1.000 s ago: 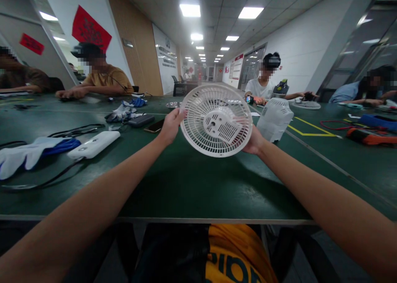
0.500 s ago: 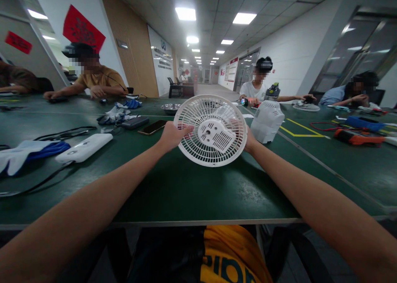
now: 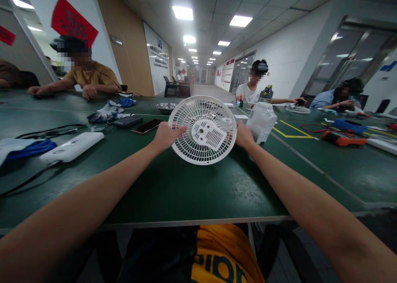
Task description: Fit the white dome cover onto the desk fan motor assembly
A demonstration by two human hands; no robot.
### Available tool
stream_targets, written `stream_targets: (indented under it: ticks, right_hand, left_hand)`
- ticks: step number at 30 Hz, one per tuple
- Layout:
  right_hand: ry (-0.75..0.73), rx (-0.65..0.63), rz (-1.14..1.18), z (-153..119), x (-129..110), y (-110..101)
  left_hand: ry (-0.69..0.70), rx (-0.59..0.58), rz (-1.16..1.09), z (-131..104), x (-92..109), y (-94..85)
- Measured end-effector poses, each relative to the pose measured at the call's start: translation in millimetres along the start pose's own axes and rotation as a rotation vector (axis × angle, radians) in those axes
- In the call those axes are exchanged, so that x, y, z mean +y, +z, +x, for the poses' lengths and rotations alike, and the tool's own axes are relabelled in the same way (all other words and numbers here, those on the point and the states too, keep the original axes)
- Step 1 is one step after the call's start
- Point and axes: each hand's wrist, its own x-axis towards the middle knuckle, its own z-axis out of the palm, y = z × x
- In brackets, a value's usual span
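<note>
A round white plastic fan grille [image 3: 208, 135] is held up over the green table, tilted, with its slotted hub plate facing me. My left hand [image 3: 166, 136] grips its left rim, thumb lying across the ribs. On the opposite rim my right hand [image 3: 243, 135] is closed, its fingers mostly hidden behind the grille. Just beyond that hand a white plastic fan base [image 3: 262, 122] stands on the table. Behind the grille, a shiny metal bowl [image 3: 166, 108] is partly covered.
Left on the green table [image 3: 198, 196] lie a white power bank [image 3: 72, 146], a phone [image 3: 147, 126], gloves [image 3: 107, 111] and cables. An orange multimeter [image 3: 344, 138] lies at right, near yellow tape. Several people sit around the table; one co-worker [image 3: 245, 92] is opposite.
The grille and both hands appear slightly further left as the camera view turns right. More of my right hand now shows beside the rim. Both hands keep their hold.
</note>
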Motion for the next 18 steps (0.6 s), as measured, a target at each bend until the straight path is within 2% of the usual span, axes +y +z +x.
stream_targets:
  ticks: [2, 5, 7, 10, 12, 15, 18]
  right_hand:
    - [0.031, 0.17, -0.074, 4.5, 0.6, -13.8]
    - [0.015, 0.574, -0.199, 9.4, 8.9, -38.4]
    - [0.103, 0.7, -0.217, 11.1, 20.6, -48.7]
    - [0.292, 0.696, -0.155, 12.9, 44.1, -49.1]
    - [0.368, 0.588, -0.061, 14.0, 60.0, -42.7]
    - [0.403, 0.433, 0.021, 15.4, 80.0, -31.5]
    - [0.475, 0.356, 0.026, 15.9, 93.2, -23.7]
  left_hand:
    - [-0.045, 0.019, -0.004, 0.9, -1.2, 1.0]
    - [-0.107, 0.034, -0.018, 1.6, -3.2, 2.4]
    - [-0.146, 0.033, -0.044, 2.0, -5.0, 2.8]
    - [-0.173, 0.024, -0.042, 3.2, -8.1, 2.0]
    - [-0.173, 0.013, -0.021, 5.1, -10.6, -0.2]
    - [-0.188, -0.031, -0.002, 9.3, -15.8, -7.0]
    - [-0.23, -0.107, 0.007, 14.1, -23.6, -16.9]
